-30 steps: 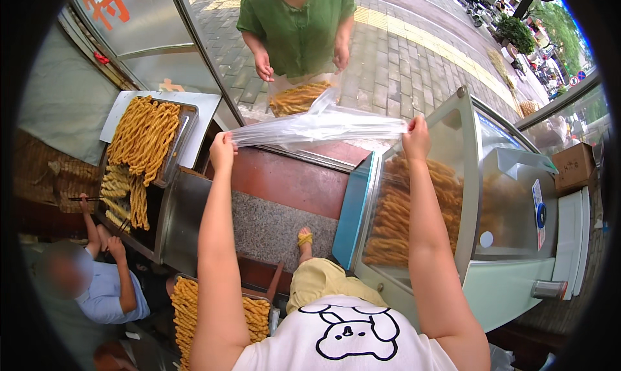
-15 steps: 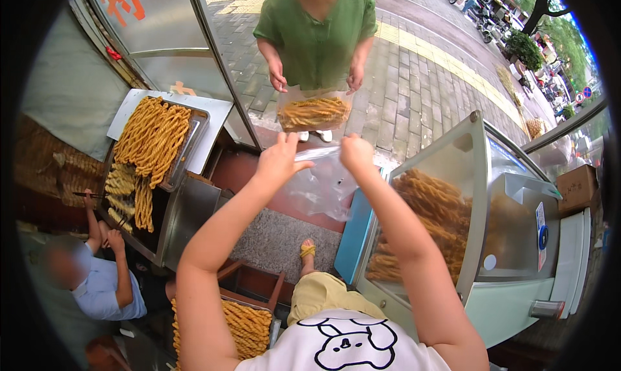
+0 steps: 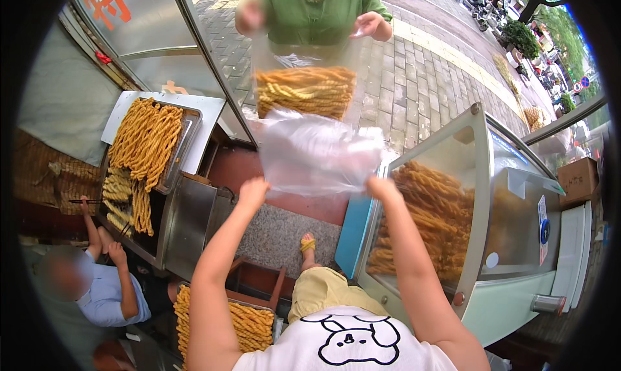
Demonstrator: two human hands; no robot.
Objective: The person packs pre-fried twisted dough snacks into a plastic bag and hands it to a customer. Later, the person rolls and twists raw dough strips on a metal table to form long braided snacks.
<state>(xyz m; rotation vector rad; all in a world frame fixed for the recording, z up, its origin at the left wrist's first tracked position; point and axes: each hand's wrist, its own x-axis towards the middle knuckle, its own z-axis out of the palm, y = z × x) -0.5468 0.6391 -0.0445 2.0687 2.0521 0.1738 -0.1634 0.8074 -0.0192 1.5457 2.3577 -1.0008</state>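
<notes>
Between my two hands a thin clear plastic bag (image 3: 317, 154) is spread wide and billows out ahead, blurred by motion. My left hand (image 3: 254, 191) is closed on its left near corner, and my right hand (image 3: 383, 188) grips the right near corner. Just beyond it, a person in a green top (image 3: 310, 15) holds up a clear bag by its upper edge with both hands. Fried dough twists (image 3: 304, 89) lie stacked in that bag. The near plastic bag overlaps its lower edge; whether they touch I cannot tell.
A glass display case (image 3: 446, 229) full of dough twists stands at the right. On the left, a metal tray (image 3: 187, 148) of twists rests beside a fryer (image 3: 155, 235), where a seated person (image 3: 110, 293) holds long chopsticks. Another tray of twists (image 3: 249, 326) lies near my left arm.
My hands have drawn nearer and farther apart, pulling the plastic bag from hanging to spread out. The person in green has come closer and raised the bag of dough twists.
</notes>
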